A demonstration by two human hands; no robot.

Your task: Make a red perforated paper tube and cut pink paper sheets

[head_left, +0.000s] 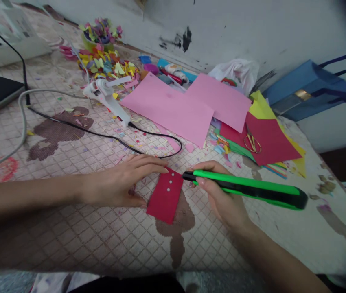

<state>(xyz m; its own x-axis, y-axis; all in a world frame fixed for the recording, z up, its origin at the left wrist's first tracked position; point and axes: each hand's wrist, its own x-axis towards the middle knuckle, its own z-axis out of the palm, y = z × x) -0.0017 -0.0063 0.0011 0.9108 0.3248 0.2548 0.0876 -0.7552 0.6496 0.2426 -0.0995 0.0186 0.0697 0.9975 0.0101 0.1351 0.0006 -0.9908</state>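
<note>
1. Lattice-patterned tablecloth [99, 240]: beneath everything.
2. Right hand [231, 211]: thumb and fingers pinching green-and-black tool [258, 189]; black tip at card's far right edge, contact uncertain.
3. Left hand [113, 183]: fingers spread, fingertips at far end, thumb at left edge.
4. Red card [163, 201]: between hands, long axis pointing away, leaning right.
5. Pink sheets [169, 108]: beyond.

Toward the surface's near edge I hold a smooth plastic cutter [246, 187] by matt red paper [167, 203], on textured, cloth-like covering [99, 244], with matt pink sheets [173, 108] toward the far edge and shiny metal scissors [252, 142] toward the right
</note>
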